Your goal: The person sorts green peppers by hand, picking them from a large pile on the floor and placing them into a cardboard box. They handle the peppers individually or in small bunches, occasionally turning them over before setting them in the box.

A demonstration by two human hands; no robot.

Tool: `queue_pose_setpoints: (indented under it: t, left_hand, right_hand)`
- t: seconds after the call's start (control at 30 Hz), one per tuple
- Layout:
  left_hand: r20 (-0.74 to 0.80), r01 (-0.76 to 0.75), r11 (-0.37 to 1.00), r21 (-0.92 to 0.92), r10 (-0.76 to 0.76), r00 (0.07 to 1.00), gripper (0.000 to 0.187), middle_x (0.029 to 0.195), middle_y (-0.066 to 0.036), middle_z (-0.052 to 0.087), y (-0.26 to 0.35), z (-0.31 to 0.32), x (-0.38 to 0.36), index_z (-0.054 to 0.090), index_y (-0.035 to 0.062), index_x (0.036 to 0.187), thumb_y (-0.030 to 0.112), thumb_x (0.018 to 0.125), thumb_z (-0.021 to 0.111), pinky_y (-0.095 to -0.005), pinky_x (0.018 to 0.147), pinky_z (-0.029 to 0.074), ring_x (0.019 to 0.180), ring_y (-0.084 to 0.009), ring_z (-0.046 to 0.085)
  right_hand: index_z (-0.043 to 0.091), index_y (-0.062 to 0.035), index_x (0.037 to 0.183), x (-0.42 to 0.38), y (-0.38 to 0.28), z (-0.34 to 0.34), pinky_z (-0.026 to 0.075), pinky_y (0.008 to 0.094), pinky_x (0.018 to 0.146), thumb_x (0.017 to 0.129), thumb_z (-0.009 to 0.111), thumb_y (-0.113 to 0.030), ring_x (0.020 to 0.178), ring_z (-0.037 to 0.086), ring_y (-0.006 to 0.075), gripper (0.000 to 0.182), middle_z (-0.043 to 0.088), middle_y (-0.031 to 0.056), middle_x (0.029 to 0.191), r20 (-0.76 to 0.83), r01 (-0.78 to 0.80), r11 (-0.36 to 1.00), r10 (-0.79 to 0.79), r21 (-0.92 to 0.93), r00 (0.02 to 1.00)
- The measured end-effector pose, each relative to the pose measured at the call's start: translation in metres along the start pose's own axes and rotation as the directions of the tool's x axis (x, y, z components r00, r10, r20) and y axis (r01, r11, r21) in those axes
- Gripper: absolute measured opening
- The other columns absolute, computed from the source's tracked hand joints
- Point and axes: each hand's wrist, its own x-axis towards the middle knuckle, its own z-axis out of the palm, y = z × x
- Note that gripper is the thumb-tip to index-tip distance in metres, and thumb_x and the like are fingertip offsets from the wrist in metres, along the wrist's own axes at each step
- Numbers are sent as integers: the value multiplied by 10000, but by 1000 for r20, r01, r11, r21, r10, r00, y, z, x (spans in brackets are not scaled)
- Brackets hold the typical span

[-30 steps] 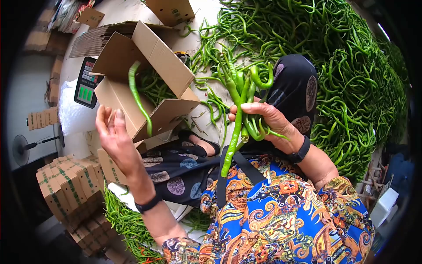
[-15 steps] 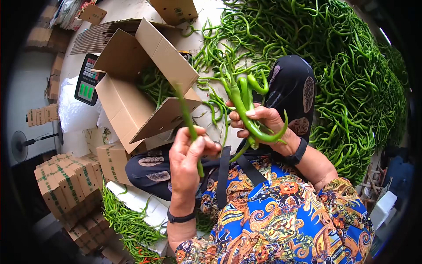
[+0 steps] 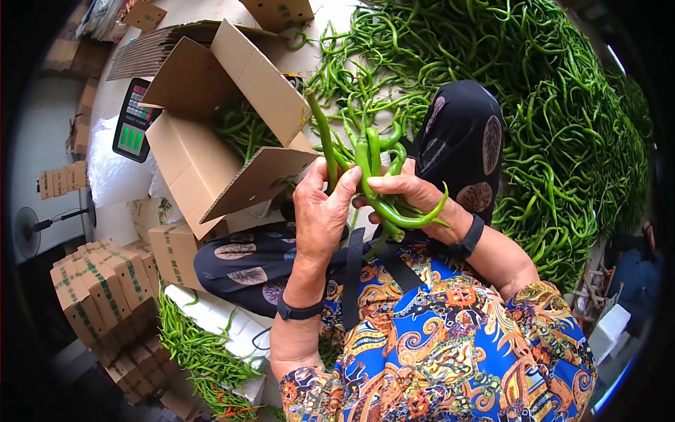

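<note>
Between thumb and fingers of my left hand [image 3: 322,205] is a long green pepper [image 3: 323,130], standing nearly upright. My right hand [image 3: 415,193] is wrapped round a bunch of green peppers [image 3: 367,165]; one of them curves out below the thumb to the right. Both hands are close together above my lap, the left thumb near the bunch. To the left of them, an open cardboard box [image 3: 190,165] is tilted, with green peppers [image 3: 246,130] inside it.
A large heap of green peppers [image 3: 548,126] fills the right. At the left are a scale display [image 3: 133,119], stacked closed boxes [image 3: 105,281] and a fan [image 3: 28,226]. More peppers [image 3: 190,337] lie by a white foam box [image 3: 225,323] at lower left.
My left hand has moved up and right, bringing its pepper beside the bunch. My right hand has shifted slightly left and still holds the bunch.
</note>
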Motion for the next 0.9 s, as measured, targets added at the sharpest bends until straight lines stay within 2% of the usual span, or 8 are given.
queue_pose_setpoints:
  t: [0.03, 0.2, 0.33, 0.43, 0.5, 0.63, 0.8, 0.9]
  left_hand:
    - [-22, -60, 989, 137, 63, 998, 163, 777, -44, 606, 0, 0, 0, 602, -23, 965, 131, 922, 635, -248, 557, 510, 663, -83, 590]
    - [-64, 8, 993, -120, -15, 998, 171, 853, -63, 646, 6, 2, -3, 593, -8, 1007, 145, 935, 619, -263, 614, 577, 738, -139, 662]
    - [-122, 3, 995, -101, -15, 992, 182, 868, -68, 640, 9, 1, -8, 576, 0, 1025, 144, 929, 630, -255, 650, 552, 752, -129, 645]
    - [-207, -186, 930, 317, 259, 943, 239, 870, -60, 623, 12, 0, -13, 582, -13, 985, 165, 879, 702, -253, 676, 517, 735, -114, 615]
    - [-186, -42, 982, 187, 78, 979, 217, 873, -51, 630, 15, 5, -25, 594, 0, 984, 141, 865, 708, -250, 722, 476, 775, -101, 586]
    - [10, 145, 989, -8, -145, 989, 224, 979, -47, 649, -7, 14, -30, 612, -17, 1067, 92, 882, 676, -233, 809, 462, 896, -90, 580]
    - [113, 297, 902, -314, -275, 955, 301, 873, -9, 649, 3, 13, -28, 604, -2, 1085, 79, 825, 734, -198, 702, 476, 768, -55, 582]
    - [70, 228, 958, -172, -219, 973, 348, 827, 9, 643, 3, 3, -28, 591, 10, 1087, 69, 791, 764, -165, 600, 451, 684, -36, 567]
  right_hand:
    - [576, -39, 1226, 1, 1, -1, 559, 293, 712, 881, 655, -197, 941, 648, 141, 387, 662, 56, 1068, 4, -1, 1000, 1, 14, 1000]
    - [550, -32, 1251, 7, -3, 3, 551, 322, 835, 901, 598, -152, 1104, 617, 244, 373, 645, 120, 1150, 141, 16, 989, -37, 144, 989]
    - [546, -3, 1241, 16, 5, -10, 554, 342, 858, 900, 587, -131, 1174, 572, 285, 366, 591, 154, 1240, 219, -47, 965, -12, 259, 976]
    - [546, 7, 1232, 17, 6, -9, 541, 361, 903, 888, 590, -113, 1160, 581, 270, 367, 577, 163, 1254, 165, 56, 958, -106, 282, 981]
    - [545, 15, 1230, 19, 10, -10, 534, 364, 914, 882, 594, -109, 1140, 594, 263, 373, 593, 166, 1226, 62, 147, 932, -177, 332, 982]
    - [504, 22, 1285, 21, 8, -10, 500, 318, 937, 859, 616, -104, 1115, 599, 213, 458, 588, 154, 1228, 144, 110, 969, -144, 220, 979]
    - [452, -19, 1359, 16, 4, -3, 462, 326, 987, 870, 621, -88, 1116, 595, 212, 522, 582, 134, 1252, 185, 131, 984, -152, 120, 971]
    - [428, -28, 1378, 8, -2, 3, 464, 326, 985, 864, 637, -75, 1118, 594, 219, 557, 577, 121, 1262, 178, 114, 991, -124, 63, 976]
